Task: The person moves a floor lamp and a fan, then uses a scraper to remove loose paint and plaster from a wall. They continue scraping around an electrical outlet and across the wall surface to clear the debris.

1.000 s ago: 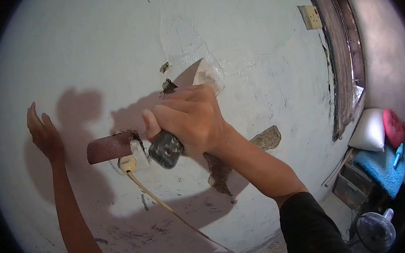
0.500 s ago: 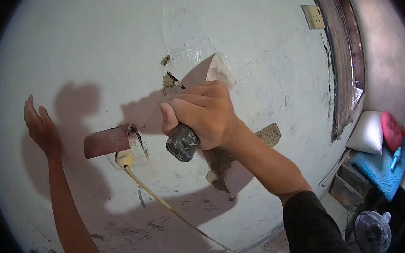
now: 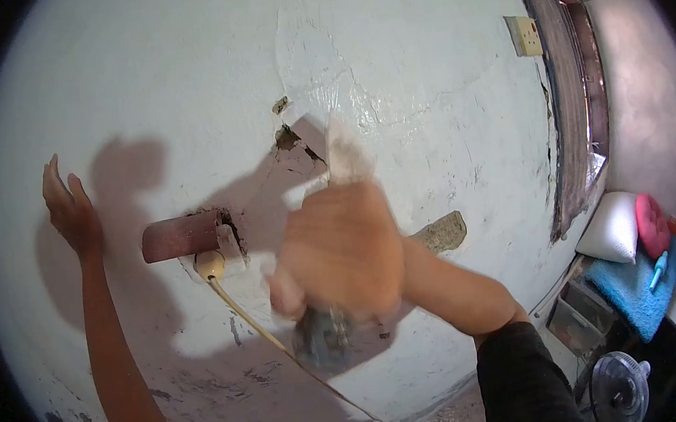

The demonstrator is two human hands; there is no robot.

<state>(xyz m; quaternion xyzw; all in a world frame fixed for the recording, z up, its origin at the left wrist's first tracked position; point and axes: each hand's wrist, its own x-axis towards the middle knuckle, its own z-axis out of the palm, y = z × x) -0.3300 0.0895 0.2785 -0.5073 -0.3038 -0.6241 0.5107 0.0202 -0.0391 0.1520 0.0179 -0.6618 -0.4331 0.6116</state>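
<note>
My right hand [image 3: 341,250] is closed around the dark handle [image 3: 324,341] of a putty knife [image 3: 348,154], whose pale blade points up at the white wall [image 3: 437,55]. Motion blurs hand and handle, and whether the blade touches the wall cannot be told. Left of the blade is a chipped hole [image 3: 287,138] with a crack, and a smaller chip [image 3: 280,105] lies above it. Fingers apart and holding nothing, my left hand [image 3: 71,210] is raised against or close to the wall at the left. A bare patch [image 3: 443,232] shows behind my right forearm.
A reddish-brown piece [image 3: 179,236] juts from the wall above a cream plug [image 3: 210,265] with a hanging cord [image 3: 272,339]. At right are a socket [image 3: 528,36], a wooden frame [image 3: 564,109], a white cushion [image 3: 610,227], a blue cloth [image 3: 634,292] and a fan [image 3: 620,387].
My right hand has moved down with the putty knife, and the blade has shifted lower and slightly left on the wall. My left hand stays almost where it was.
</note>
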